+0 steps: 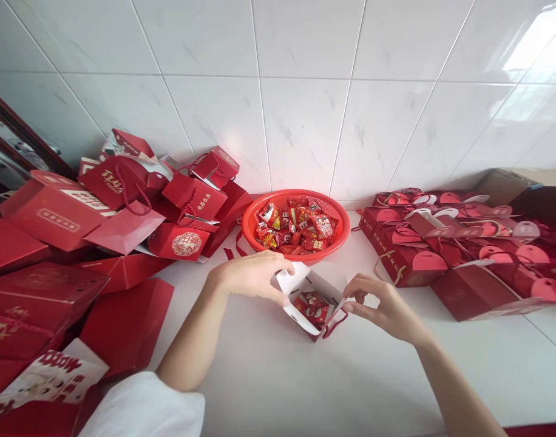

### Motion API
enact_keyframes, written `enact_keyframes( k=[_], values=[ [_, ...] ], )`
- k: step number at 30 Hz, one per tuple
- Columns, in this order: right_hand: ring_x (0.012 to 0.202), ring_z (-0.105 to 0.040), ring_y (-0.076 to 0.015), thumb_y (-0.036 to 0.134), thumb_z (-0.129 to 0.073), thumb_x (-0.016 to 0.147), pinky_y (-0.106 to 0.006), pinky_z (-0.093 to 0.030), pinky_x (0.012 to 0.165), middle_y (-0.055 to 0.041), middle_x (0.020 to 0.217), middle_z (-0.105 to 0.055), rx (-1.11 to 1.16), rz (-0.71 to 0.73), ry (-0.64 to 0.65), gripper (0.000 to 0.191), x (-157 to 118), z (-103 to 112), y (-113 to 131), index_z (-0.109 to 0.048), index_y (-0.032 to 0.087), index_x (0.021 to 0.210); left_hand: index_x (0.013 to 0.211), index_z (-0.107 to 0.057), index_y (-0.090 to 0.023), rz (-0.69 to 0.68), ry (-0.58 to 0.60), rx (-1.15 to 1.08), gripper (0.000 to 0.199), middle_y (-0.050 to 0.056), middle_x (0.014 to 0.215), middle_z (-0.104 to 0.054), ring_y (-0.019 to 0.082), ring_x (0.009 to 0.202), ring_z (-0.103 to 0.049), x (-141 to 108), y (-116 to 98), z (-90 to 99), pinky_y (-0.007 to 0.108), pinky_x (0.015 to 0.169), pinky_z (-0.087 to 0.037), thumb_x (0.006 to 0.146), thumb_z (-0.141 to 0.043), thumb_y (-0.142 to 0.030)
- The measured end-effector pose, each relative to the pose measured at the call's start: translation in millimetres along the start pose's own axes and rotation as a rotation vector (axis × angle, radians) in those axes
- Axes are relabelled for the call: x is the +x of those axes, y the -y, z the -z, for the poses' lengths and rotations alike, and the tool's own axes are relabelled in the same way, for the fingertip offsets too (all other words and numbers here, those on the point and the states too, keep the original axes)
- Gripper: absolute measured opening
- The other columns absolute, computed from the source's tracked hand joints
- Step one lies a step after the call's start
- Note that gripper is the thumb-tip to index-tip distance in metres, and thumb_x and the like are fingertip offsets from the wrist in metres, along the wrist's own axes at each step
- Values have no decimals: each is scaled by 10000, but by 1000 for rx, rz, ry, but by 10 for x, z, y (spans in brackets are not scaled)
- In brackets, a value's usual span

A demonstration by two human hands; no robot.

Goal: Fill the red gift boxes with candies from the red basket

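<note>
An open-topped box (309, 325), red outside and white inside, stands on the white surface with red wrapped packets (313, 308) in it. My left hand (255, 276) holds the box's left flap between thumb and fingers. At the right side, my right hand (373, 301) pinches the flap near a dark red cord handle (336, 326). Just behind the box is a red plastic basket (343, 233) filled with red wrapped packets.
Red boxes and bags (123, 285) are heaped at the left. Rows of red boxes (442, 243) with cord handles stand at the right, with a cardboard box (505, 185) behind them. A tiled wall (305, 133) rises behind the basket.
</note>
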State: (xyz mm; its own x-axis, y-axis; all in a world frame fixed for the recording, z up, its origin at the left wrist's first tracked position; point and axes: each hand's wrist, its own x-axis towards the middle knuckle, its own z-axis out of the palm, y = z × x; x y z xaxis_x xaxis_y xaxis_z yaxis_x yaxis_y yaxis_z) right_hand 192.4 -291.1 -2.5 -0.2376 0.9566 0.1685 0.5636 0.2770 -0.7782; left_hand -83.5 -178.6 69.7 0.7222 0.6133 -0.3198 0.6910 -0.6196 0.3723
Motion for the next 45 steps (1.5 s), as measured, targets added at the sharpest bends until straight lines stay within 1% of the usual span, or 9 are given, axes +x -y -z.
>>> enact_keyframes(
  k=[6, 14, 18, 23, 28, 32, 36, 41, 45],
  values=[
    [711, -586, -183, 564, -668, 867, -351, -535, 684, -68, 928, -641, -17, -30, -305, 319, -8, -250, -100, -702, 249, 896, 1094, -694, -219, -50, 12, 14, 398, 42, 1083, -647, 244, 1052, -618, -21, -138, -41, 270, 801, -441, 739, -785, -374],
    [749, -580, -171, 466, -724, 837, -412, -566, 793, -118, 1306, -599, 11, 14, -407, 455, 33, -465, -209, -598, 272, 1229, 1379, -582, -282, -354, 84, -69, 645, 65, 1260, -643, 262, 1117, -629, 76, -332, -172, 307, 883, -470, 769, -792, -298],
    [978, -647, -243, 460, -711, 852, -418, -571, 849, -110, 1260, -646, 133, -13, -447, 537, 34, -534, -269, -537, 272, 1324, 1201, -684, -239, -359, 131, -64, 410, 62, 1131, -705, 259, 1055, -649, 171, -337, -243, 301, 838, -474, 802, -762, -301],
    [1028, -663, -242, 388, -703, 882, -402, -563, 884, -73, 1147, -704, 239, 51, -450, 366, 28, -522, -297, -621, 280, 1222, 926, -674, -201, -239, 79, -41, 131, 38, 970, -689, 216, 889, -642, 211, -329, -201, 281, 699, -429, 850, -677, -307],
    [1054, -667, -243, 343, -667, 920, -406, -543, 921, -83, 1154, -714, 229, 144, -328, 117, -8, -493, -249, -697, 259, 997, 828, -566, -207, -69, -33, -10, 222, 28, 940, -625, 216, 849, -607, 241, -294, -224, 287, 654, -404, 799, -705, -377],
    [1093, -646, -264, 386, -644, 931, -403, -539, 897, -106, 1228, -687, 186, 153, -208, 179, -38, -489, -194, -753, 253, 881, 958, -589, -225, -2, -48, -15, 337, 34, 1009, -621, 250, 915, -616, 267, -279, -265, 310, 699, -437, 751, -742, -443],
    [1154, -625, -277, 446, -632, 930, -413, -513, 946, -109, 1256, -671, 291, 109, -216, 230, -31, -463, -191, -759, 254, 927, 1223, -618, -299, -129, 44, -83, 424, 64, 1376, -518, 300, 1231, -553, 314, -279, -272, 350, 916, -456, 813, -696, -374],
    [832, -640, -215, 608, -612, 882, -333, -512, 775, -64, 834, -679, 328, -119, -384, 427, 25, -366, -301, -664, 199, 772, 1180, -667, -318, -157, 119, -115, 361, 59, 1357, -523, 299, 1229, -551, 380, -272, -292, 360, 949, -455, 835, -675, -424],
    [633, -521, -158, 755, -504, 855, -292, -429, 627, -8, 608, -554, 268, -283, -150, 623, 29, -275, -412, -587, 182, 625, 1214, -639, -324, -83, 80, -104, 408, 54, 1223, -566, 284, 1126, -591, 388, -293, -335, 349, 889, -472, 847, -642, -503]
  ],
)
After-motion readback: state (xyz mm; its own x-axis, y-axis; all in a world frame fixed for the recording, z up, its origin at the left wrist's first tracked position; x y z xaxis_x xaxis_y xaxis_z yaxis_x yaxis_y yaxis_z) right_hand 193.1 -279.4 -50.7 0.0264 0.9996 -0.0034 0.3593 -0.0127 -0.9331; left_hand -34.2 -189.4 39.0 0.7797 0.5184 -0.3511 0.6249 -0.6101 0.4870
